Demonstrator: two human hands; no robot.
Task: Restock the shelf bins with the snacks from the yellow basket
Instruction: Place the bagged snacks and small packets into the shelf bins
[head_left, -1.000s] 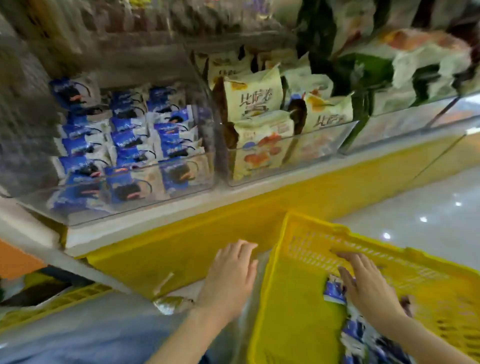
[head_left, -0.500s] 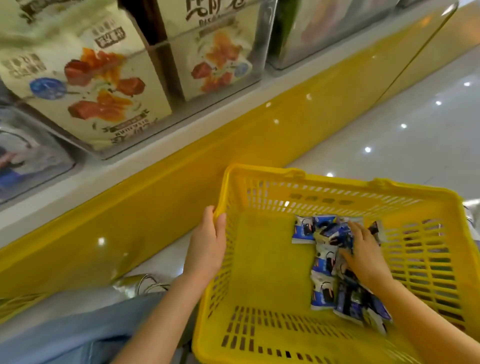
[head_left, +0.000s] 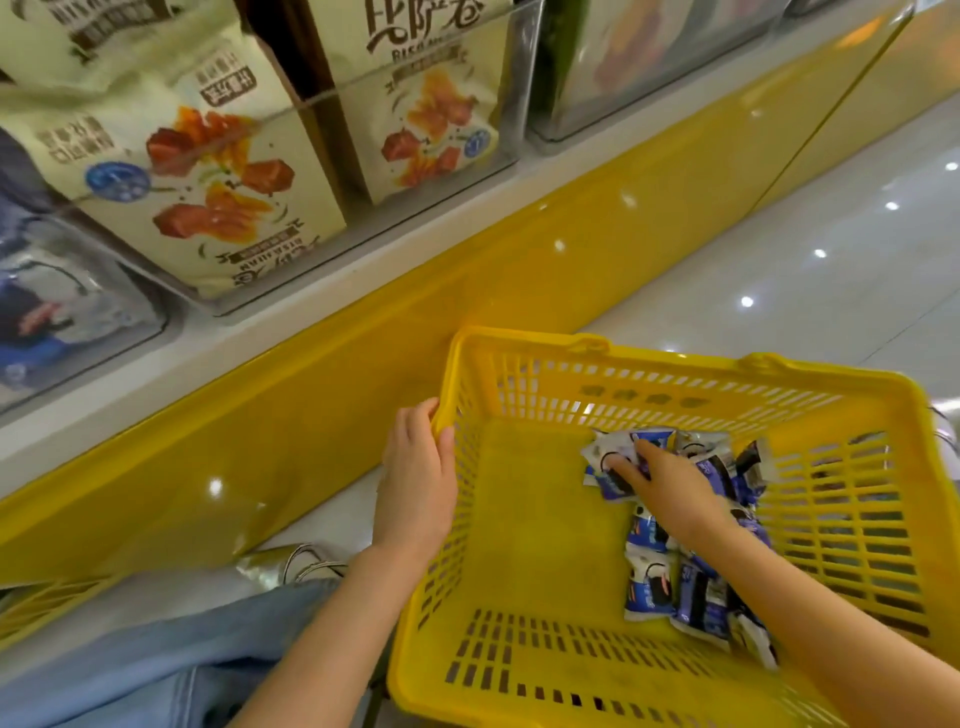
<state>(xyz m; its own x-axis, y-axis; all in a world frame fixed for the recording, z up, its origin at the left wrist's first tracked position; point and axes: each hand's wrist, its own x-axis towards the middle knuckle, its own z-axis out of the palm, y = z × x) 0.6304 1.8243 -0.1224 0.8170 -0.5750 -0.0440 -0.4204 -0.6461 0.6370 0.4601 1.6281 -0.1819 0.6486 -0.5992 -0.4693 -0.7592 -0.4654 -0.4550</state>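
**Basket steadied by one hand, packets under the other**

The left hand (head_left: 415, 480) is closed round the left rim of a yellow plastic basket (head_left: 675, 364) with slotted walls, near its far left corner. The thumb is hooked over the inside of the rim and the fingers are curled round the outside.

The right hand (head_left: 672, 480) is reached down into the basket. Its fingers (head_left: 615, 472) are laid on the topmost packet (head_left: 610, 451) of a pile of small blue-and-white snack packets (head_left: 654, 592). It cannot be told whether that packet is pinched or only touched.

The pile is spread along the right side of the basket floor, from near the far right corner back toward the near right corner. The left half of the basket floor is seen as bare yellow plastic.

Above and to the left, clear plastic shelf bins (head_left: 511, 104) are lined up on a white shelf edge. Two of them are filled with cream snack bags (head_left: 208, 182) printed with orange and red pieces. Blue-and-white packs (head_left: 57, 312), blurred, are seen in the bin at the far left.

A glossy yellow base panel (head_left: 337, 374) runs under the shelf, just beside the basket. A pale shiny floor (head_left: 779, 270) is seen beyond it. A leg in light blue jeans (head_left: 156, 670) and a silvery shoe (head_left: 291, 566) are seen at the lower left.
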